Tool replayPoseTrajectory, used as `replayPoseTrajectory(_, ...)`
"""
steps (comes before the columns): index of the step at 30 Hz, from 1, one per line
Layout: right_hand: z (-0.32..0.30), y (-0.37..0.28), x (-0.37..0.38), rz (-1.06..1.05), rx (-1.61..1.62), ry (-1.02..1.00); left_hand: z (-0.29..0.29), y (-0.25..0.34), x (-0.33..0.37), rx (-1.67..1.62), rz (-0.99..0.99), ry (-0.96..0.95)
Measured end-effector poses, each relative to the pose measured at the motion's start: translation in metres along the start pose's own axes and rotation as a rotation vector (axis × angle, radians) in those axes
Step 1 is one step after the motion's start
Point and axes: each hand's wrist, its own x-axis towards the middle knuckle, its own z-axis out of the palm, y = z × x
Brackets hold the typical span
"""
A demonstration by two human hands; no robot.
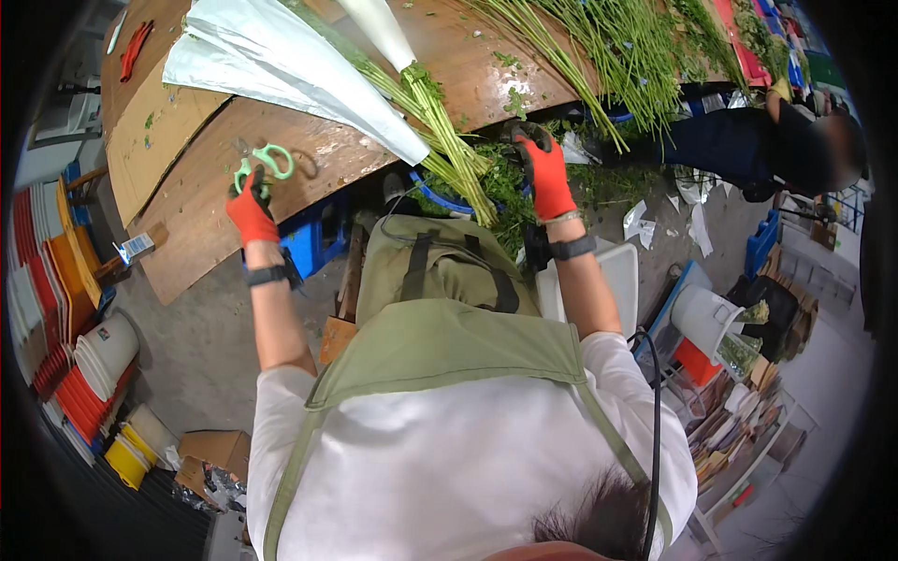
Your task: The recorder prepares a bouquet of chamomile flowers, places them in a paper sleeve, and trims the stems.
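Note:
My left hand (251, 208), in a red glove with dark fingers, is at the table's near edge. Its fingers are closed round one handle loop of the light-green scissors (273, 161). My right hand (546, 173), gloved the same way, is at the edge farther right, over loose green leaves. Its dark fingers are curled, and what they hold, if anything, is hidden. Between the hands, a bundle of cut green stems (449, 140) sticks out past the edge, its upper part in a white paper wrap (379, 28). A larger white wrapped bundle (290, 70) lies to its left.
Long green stems (608, 65) cover the table's far right. Cardboard (164, 140) and red-handled pliers or cutters (137, 51) lie at left. Below the table are a blue crate (313, 238) and leaf litter. A co-worker (795, 145) stands at right. White buckets (702, 318) are behind.

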Motion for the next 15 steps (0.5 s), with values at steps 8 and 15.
replayPoseTrajectory(8, 0.118, -0.076, -0.068, -0.525, -0.673, -0.359, 0.143, 0.059, -0.192, 0.249, 0.384, -0.321)
replayPoseTrajectory(15, 0.122, -0.066, -0.058, -0.516, -0.808, -0.223, 0.179, 0.062, -0.197, 0.192, 0.322, -0.545)
